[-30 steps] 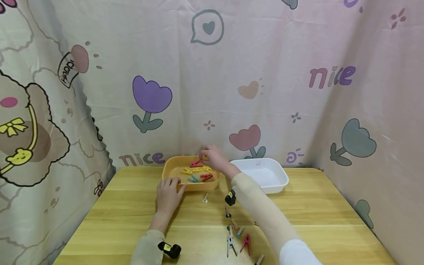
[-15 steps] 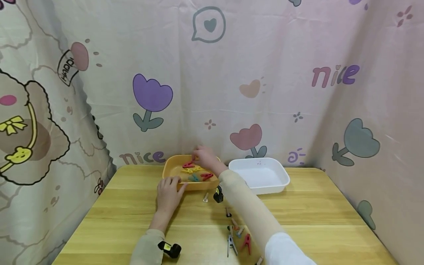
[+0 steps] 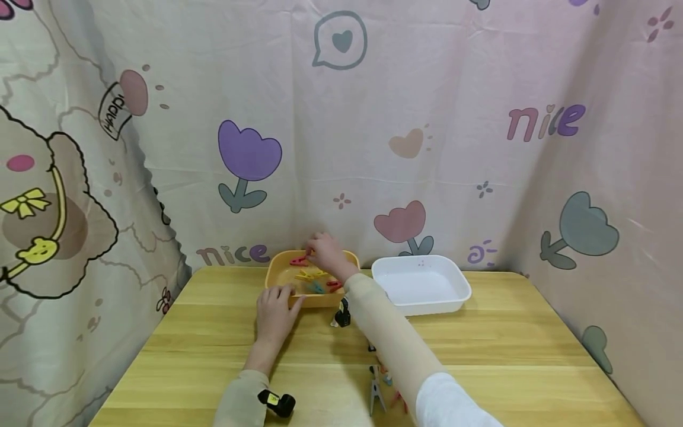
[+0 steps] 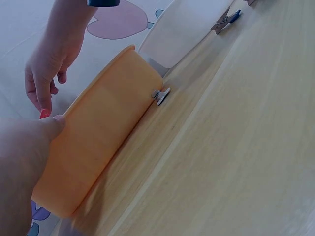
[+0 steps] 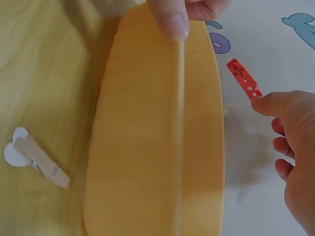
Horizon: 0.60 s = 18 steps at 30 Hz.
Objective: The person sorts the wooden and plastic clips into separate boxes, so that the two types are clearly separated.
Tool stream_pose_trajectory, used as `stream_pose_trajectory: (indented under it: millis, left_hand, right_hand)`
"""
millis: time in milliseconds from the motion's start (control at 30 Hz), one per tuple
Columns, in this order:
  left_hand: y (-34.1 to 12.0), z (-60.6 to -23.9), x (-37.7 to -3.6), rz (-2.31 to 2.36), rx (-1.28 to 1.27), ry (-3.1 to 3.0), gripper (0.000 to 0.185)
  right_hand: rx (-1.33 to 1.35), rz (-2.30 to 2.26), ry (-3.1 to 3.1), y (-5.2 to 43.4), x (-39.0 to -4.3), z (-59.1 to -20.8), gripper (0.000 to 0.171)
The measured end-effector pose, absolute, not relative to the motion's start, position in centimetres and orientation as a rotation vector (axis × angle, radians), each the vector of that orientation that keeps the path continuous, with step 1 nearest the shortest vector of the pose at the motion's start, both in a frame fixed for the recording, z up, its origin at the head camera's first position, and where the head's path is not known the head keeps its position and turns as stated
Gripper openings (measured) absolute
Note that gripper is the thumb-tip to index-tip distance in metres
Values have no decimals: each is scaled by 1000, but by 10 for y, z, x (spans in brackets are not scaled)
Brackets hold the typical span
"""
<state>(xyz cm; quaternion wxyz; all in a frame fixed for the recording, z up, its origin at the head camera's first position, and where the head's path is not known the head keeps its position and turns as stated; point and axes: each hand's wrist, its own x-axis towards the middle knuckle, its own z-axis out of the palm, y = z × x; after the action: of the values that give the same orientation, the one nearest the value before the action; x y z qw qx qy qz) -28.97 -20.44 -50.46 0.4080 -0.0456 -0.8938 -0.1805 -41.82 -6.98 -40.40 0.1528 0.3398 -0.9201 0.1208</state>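
Note:
My right hand (image 3: pixel 326 254) pinches a red clothespin (image 5: pixel 243 78) between thumb and finger, over the far side of the orange plastic basin (image 3: pixel 315 301). The clothespin points left, away from the fingertips. My left hand (image 3: pixel 274 314) grips the basin's near rim at the left corner, its thumb on the outer wall and fingers over the edge. Inside the basin lie yellow clothespins (image 3: pixel 305 276), a teal clothespin (image 3: pixel 316 288) and another red clothespin (image 3: pixel 334 285). In the left wrist view, the basin wall hides its contents.
Right of the orange basin stands a white basin (image 3: pixel 421 287). A small wooden clip with a white heart (image 5: pixel 37 155) lies before the orange basin. Nearer on the table are a grey clothespin (image 3: pixel 376 394) and several others, partly behind my right sleeve (image 3: pixel 395 332). A printed curtain (image 3: pixel 331 148) hangs behind.
My right hand has moved left over the orange basin, carrying the red clothespin with it. My left hand stays on the rim. The head view has shifted slightly.

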Motion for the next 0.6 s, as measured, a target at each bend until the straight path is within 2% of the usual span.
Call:
stream_pose_trajectory:
  millis: [433, 600]
  left_hand:
    - [-204, -506, -290, -448, -109, -2260, 30]
    - [-204, -505, -290, -429, -118, -2245, 30]
  right_hand:
    - [901, 370, -2681, -76, -418, -415, 9]
    - [909, 406, -2724, -77, -415, -415, 22]
